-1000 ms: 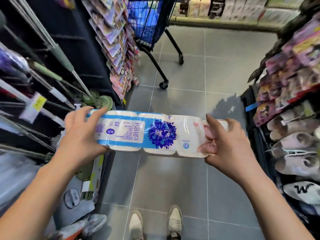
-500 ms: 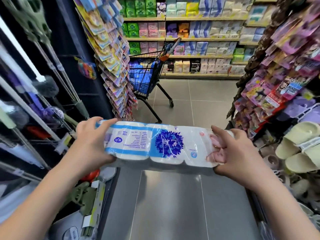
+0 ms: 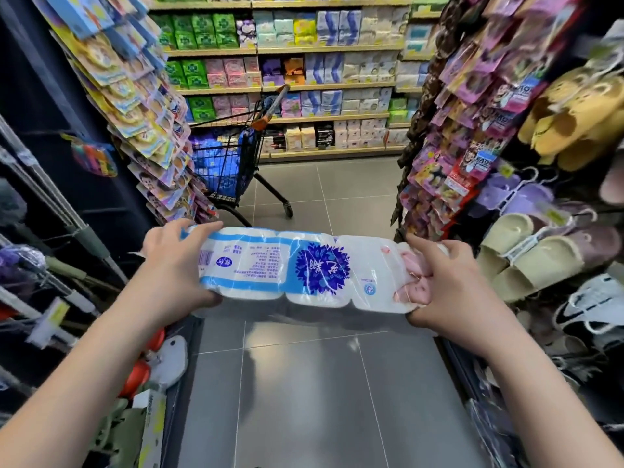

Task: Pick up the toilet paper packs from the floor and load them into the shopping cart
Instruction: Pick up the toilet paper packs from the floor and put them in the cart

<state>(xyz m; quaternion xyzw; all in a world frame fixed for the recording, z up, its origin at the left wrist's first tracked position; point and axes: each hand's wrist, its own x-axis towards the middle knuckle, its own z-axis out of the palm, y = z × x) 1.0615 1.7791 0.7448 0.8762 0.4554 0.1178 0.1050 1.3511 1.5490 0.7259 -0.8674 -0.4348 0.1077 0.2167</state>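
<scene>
at the far left, mop poles (image 3: 72, 216) slant across a dark rack. beside them a hanging display of bright card packets (image 3: 135, 106) leans out over the aisle.

the left hand (image 3: 169, 265) holds the left end of the toilet paper pack (image 3: 297, 268). its grip is wrapped round that end, with the fingers curled over the top edge and the thumb below.

the pack is off the floor (image 3: 304, 400), held level across the aisle between both hands at about mid-frame (white plastic wrap, blue bands, a dark blue flower mark near the middle). it is well apart from the shopping cart (image 3: 229, 163).

the cart stands further down the aisle, partly hidden behind the card packets, with its orange handle tilted up to the right. blue packaging shows through its black wire basket.

behind the cart, shelves (image 3: 320, 86) of boxed and bagged goods run across the back wall.

the right hand (image 3: 452, 285) takes the pack's right end. its grip is clamped on the loose wrap there, thumb on top, and the fingers show pink through the clear plastic.

right of that hand, a rack of small pink and purple packets (image 3: 456, 130) hangs down the shelf end. at the far right edge, slippers (image 3: 526, 258) in beige, lilac and yellow hang on hooks.
</scene>
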